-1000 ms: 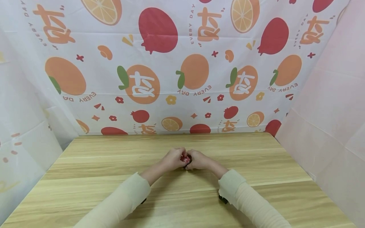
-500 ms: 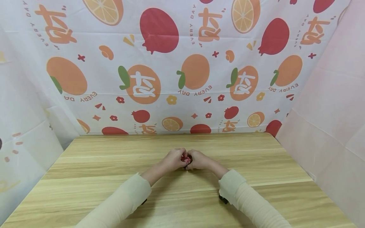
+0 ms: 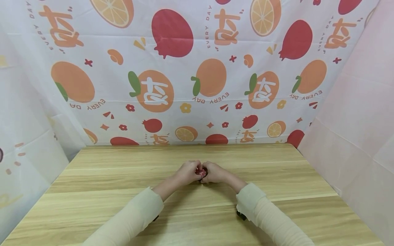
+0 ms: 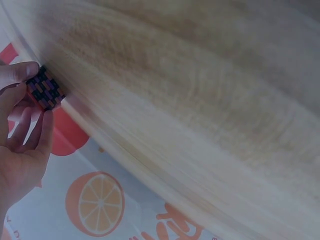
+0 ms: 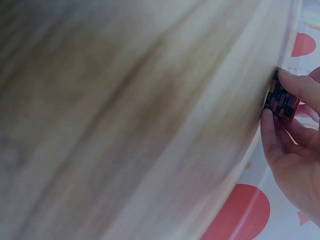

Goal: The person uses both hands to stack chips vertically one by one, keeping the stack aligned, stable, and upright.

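Observation:
A short stack of poker chips (image 3: pixel 201 172), red on top with pale marks, is between my two hands at the middle of the table. Its side shows dark chip edges with purple and orange blocks in the left wrist view, where the stack (image 4: pixel 46 89) is at the far left. From the left, my left hand (image 3: pixel 186 173) grips it with thumb and fingers. My right hand (image 3: pixel 215 173) holds the opposite side, and the right wrist view shows its thumb and fingertips on the chips (image 5: pixel 281 100). The hands hide most of the stack in the head view.
The wooden table (image 3: pixel 123 171) spreads out around both arms. Behind it hangs a white curtain (image 3: pixel 181 89) printed with fruit, with pale cloth (image 3: pixel 354 136) along the right side. Small black devices (image 3: pixel 241 214) sit under the sleeves near the wrists.
The hands stay almost in place around the chips. The red top of the stack shows a little more clearly now, its marks slightly shifted.

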A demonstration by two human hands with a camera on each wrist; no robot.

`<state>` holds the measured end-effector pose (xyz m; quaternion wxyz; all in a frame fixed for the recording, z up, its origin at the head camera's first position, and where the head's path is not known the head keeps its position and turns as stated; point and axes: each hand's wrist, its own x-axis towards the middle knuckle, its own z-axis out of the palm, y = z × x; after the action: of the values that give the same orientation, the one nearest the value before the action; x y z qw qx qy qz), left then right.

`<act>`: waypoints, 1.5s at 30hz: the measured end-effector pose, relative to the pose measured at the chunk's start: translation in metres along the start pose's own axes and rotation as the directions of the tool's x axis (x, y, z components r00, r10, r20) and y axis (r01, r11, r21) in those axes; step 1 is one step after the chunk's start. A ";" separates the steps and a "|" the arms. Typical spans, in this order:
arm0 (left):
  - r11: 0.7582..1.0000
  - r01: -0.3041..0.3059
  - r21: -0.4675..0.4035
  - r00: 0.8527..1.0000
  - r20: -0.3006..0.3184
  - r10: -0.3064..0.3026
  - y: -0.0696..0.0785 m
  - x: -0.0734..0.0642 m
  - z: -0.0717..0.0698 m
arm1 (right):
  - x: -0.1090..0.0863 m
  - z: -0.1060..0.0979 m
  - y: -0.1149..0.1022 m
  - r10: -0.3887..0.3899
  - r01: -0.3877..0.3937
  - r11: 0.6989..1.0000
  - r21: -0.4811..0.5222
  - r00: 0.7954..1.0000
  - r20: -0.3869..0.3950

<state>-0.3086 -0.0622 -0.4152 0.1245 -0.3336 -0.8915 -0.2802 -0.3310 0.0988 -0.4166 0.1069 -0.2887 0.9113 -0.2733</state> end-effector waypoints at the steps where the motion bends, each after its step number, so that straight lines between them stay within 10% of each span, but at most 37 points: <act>1: 1.000 0.000 0.006 1.000 -0.001 0.000 0.000 0.000 0.000 | 0.000 0.000 0.000 -0.002 0.002 1.000 0.001 1.000 0.000; 45: 1.000 0.013 0.020 0.999 0.036 -0.014 0.001 0.000 0.001 | 0.000 0.000 -0.001 -0.023 0.024 1.000 0.013 1.000 -0.002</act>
<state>-0.3083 -0.0610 -0.4162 0.1098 -0.3315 -0.8985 -0.2660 -0.3307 0.0986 -0.4159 0.1047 -0.2985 0.9062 -0.2807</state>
